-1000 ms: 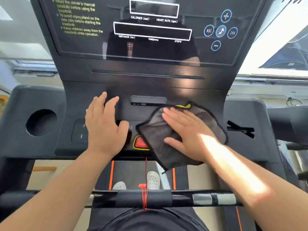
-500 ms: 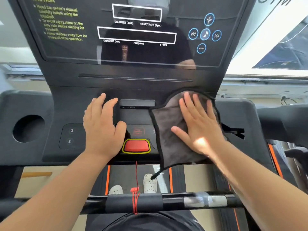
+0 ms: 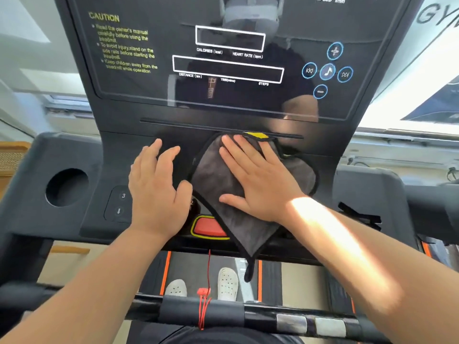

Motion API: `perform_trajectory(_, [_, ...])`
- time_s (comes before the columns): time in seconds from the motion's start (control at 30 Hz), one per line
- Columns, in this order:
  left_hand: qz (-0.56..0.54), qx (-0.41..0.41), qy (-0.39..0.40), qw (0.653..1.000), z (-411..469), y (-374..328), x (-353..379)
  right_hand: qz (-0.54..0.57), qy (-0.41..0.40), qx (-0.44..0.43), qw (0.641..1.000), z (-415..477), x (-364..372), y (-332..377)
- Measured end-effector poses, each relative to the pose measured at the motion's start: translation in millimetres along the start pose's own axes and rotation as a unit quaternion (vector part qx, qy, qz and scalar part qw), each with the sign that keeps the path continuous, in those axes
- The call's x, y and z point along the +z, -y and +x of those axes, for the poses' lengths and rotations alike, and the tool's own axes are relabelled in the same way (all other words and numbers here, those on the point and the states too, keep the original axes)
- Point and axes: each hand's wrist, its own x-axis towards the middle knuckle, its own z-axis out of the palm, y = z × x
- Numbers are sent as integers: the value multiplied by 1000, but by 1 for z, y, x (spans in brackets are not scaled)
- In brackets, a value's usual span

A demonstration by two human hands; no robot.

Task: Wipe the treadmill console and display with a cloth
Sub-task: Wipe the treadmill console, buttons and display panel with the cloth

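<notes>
Plainly mid-wipe on the console point(image 3: 139, 170), with the display point(image 3: 223, 70) above not yet under the cloth. Pinned flat beneath the right hand point(image 3: 258, 180): a grey cloth point(image 3: 216, 177) with black edging and a yellow tag point(image 3: 257, 135), spread over the console's middle just right of the left hand point(image 3: 156, 184). Top edge of cloth reaching the long slot point(image 3: 173, 122) below the display; bottom corner hanging past the console's front lip, draping partly over the red button point(image 3: 207, 227).

Pressed rather than pinched, probably so the whole palm pushes fabric across the smooth panel; no curl of fingers point(image 3: 231, 145) around the cloth, only an open, flat hand bearing down, fingers spread and pointing up and left toward the display, thumb out toward the red button. Wrist low, forearm running back to the lower right, sunlit along its top.

Left hand likewise open and flat, holding nothing, laid bare on the console just beside the cloth, likely as a brace while leaning in. Fingers aimed up toward the display, thumb close to the cloth's left edge, touching or nearly so. Small buttons point(image 3: 120, 203) showing just left of that hand, round cup hole point(image 3: 67, 187) farther left on the console wing.

Judging by position: lower console under way, display left to do.
</notes>
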Motion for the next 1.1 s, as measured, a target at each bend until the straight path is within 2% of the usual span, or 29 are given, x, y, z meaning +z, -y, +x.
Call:
perform_trajectory(0.2, [-12,6,16,1000,3,-3,9,-15,-23,148,989,-49,19,-20])
perform_trajectory(0.33, [-19,21,17,999,8,-7,16,-26,-39,164,985,-49,13,-30])
perform_trajectory(0.47, [-17,34,20,999,12,-10,16,-4,-49,131,990,-24,-4,-23])
perform_trajectory(0.7, [-16,15,10,1000,11,-1,5,37,-85,-6,996,37,-22,14])
perform_trajectory(0.83, [-104,-85,6,991,19,5,0,56,-103,-61,991,65,-26,24])
perform_trajectory(0.97, [-189,-216,-47,957,28,8,-3,113,-111,-94,983,84,-33,32])
perform_trajectory(1.03, [-225,-247,-65,940,28,11,-10,132,-138,-97,977,87,-37,31])
perform_trajectory(1.1, [-250,-243,-70,935,24,14,-22,121,-184,-97,971,88,-40,26])
